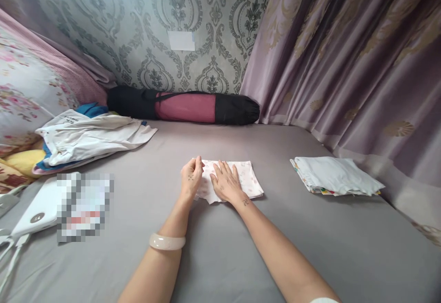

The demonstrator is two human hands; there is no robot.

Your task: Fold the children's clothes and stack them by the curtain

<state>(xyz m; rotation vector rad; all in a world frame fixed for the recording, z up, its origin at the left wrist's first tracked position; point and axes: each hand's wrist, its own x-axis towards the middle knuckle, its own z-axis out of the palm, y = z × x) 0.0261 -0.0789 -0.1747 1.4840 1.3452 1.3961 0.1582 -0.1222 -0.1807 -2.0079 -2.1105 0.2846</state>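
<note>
A folded piece of pale pink-and-white printed cloth [251, 179] lies on the grey bed sheet in front of me. My right hand [226, 180] rests flat on its middle, fingers spread, palm down. At the cloth's left edge, my left hand [192, 176] is closed with its fingers curled in and the thumb on top, pinching that edge; the fingertips are partly hidden. A pale bangle [167, 242] circles my left forearm.
To the right lies a folded white cloth stack [339, 174]. On the left are a crumpled white shirt [93, 131], a white device [43, 206] with cables and a blurred packet [86, 206]. A black-and-maroon rolled bag [186, 108] lies along the wall, beside purple curtains [330, 55].
</note>
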